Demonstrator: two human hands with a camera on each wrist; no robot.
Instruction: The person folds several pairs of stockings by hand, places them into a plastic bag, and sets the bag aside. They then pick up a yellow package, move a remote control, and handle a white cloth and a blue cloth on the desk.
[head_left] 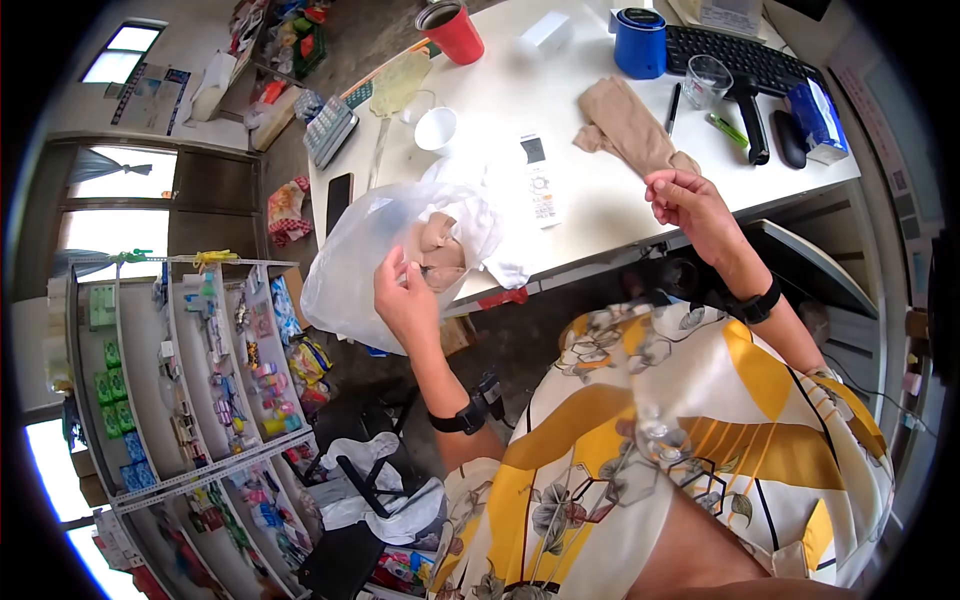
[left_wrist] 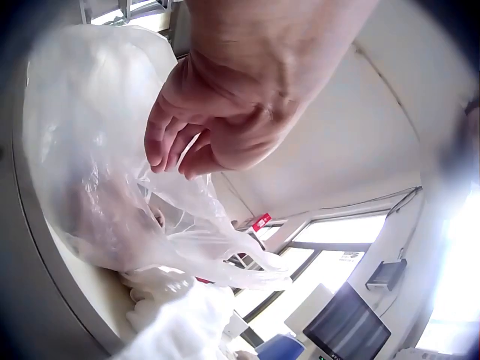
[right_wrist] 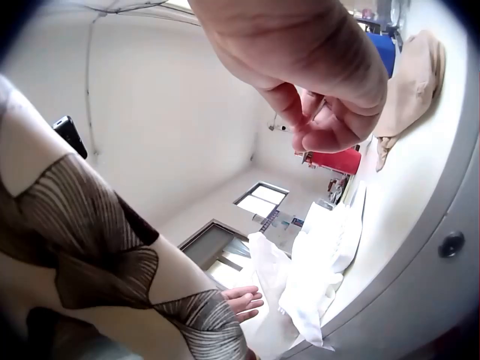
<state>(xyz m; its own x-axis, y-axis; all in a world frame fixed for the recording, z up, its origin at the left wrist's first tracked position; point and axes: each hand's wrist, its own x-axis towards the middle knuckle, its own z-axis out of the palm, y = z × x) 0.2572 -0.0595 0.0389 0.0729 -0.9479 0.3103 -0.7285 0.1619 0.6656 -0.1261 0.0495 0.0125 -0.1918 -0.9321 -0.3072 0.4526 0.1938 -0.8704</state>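
My left hand [head_left: 408, 305] is at the mouth of a translucent plastic bag [head_left: 345, 265], its fingers loosely bent and its fingertips overlapping the bag. Inside the bag lie tan folded fabric pieces [head_left: 437, 240], seen only hazily through the plastic in the left wrist view. My right hand [head_left: 700, 215] is raised at the table's front edge, thumb and fingers pinched together. A small thin, pointed thing [right_wrist: 304, 157] shows at its fingertips; its kind cannot be made out. Just beyond that hand, a tan stocking-like cloth [head_left: 630, 125] lies on the white table [head_left: 570, 215].
White cloth [head_left: 510, 270] hangs over the table edge beside the bag. Around the table stand a white cup [head_left: 436, 130], red cup [head_left: 455, 35], blue canister [head_left: 640, 45], glass [head_left: 707, 80], scanner [head_left: 750, 120] and keyboard [head_left: 740, 60]. A phone [head_left: 340, 200] lies left; stocked shelves [head_left: 190, 370] stand beyond.
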